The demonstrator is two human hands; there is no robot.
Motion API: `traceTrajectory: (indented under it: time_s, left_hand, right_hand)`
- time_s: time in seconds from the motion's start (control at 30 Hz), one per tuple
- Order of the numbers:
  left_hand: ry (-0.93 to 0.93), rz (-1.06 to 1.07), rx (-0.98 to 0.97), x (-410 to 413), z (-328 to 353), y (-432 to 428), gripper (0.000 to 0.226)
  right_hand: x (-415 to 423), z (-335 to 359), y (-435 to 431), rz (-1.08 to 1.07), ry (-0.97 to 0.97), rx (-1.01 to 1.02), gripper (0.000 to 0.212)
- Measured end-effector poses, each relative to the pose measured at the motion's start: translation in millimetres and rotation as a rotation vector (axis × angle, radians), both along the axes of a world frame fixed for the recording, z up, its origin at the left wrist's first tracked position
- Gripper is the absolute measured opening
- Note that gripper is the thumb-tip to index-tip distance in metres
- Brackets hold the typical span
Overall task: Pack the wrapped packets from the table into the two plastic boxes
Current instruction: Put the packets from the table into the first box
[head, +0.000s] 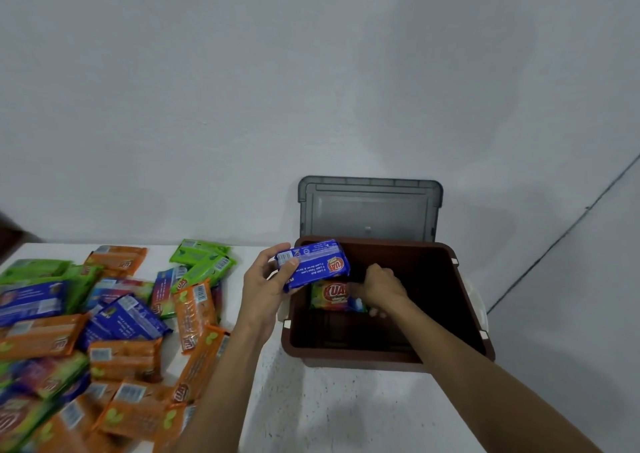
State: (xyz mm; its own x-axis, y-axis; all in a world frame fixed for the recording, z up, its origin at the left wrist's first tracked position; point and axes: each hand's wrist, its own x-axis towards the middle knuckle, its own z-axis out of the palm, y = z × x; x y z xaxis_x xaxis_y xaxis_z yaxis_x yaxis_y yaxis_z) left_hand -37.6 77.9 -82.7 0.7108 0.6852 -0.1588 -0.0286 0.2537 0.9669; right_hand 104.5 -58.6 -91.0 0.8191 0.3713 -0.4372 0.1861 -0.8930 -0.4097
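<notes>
Loose packets [121,331] crowd the bench [346,411] at our left. Inside the brown box [381,357] our right grip [381,284] clasps a rainbow packet [329,297] on its floor. Just beyond, our left grip [266,279] holds the blue packet [318,265] over the rim, long axis crosswise.

My left hand [266,286] holds a blue packet [313,264] with a red-and-yellow logo; my right hand [379,286] grips a rainbow packet [330,295]. Brown box [381,357], smoky-grey lid [370,207], speckled white table [346,411], orange packets [124,359], green packets [204,262].
</notes>
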Motion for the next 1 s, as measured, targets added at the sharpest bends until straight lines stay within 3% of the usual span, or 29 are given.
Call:
traceTrajectory:
  time_s: [0.07, 0.23, 0.4, 0.53, 0.67, 0.83, 0.9, 1.0]
  left_hand:
    - [0.005, -0.005, 0.016, -1, 3, 0, 0.045]
    - [0.016, 0.022, 0.077, 2, 8, -3, 0.047]
    - [0.074, -0.057, 0.212, 2, 18, -8, 0.041]
    - [0.05, -0.084, 0.252, 3, 29, -19, 0.041]
    - [0.025, -0.109, 0.244, 6, 39, -33, 0.029]
    - [-0.035, -0.286, 0.148, 6, 45, -39, 0.031]
    - [-0.006, -0.247, 0.241, 5, 41, -32, 0.037]
    - [0.107, -0.074, 0.587, 2, 25, -20, 0.035]
  right_hand:
    - [3, 11, -5, 0.011, -0.136, 0.044, 0.031]
    - [-6, 28, -14, -0.07, -0.169, 0.632, 0.022]
    - [-29, 37, -11, 0.051, 0.082, 0.727, 0.042]
    - [-39, 37, -10, -0.057, 0.28, 0.828, 0.057]
    - [-44, 50, -13, -0.136, 0.557, 0.899, 0.055]
    - [-36, 45, -25, -0.331, 0.925, 1.089, 0.074]
    - [-36, 41, -30, -0.425, 0.927, 1.119, 0.071]
    - [-35, 36, -38, -0.49, 0.745, 1.101, 0.06]
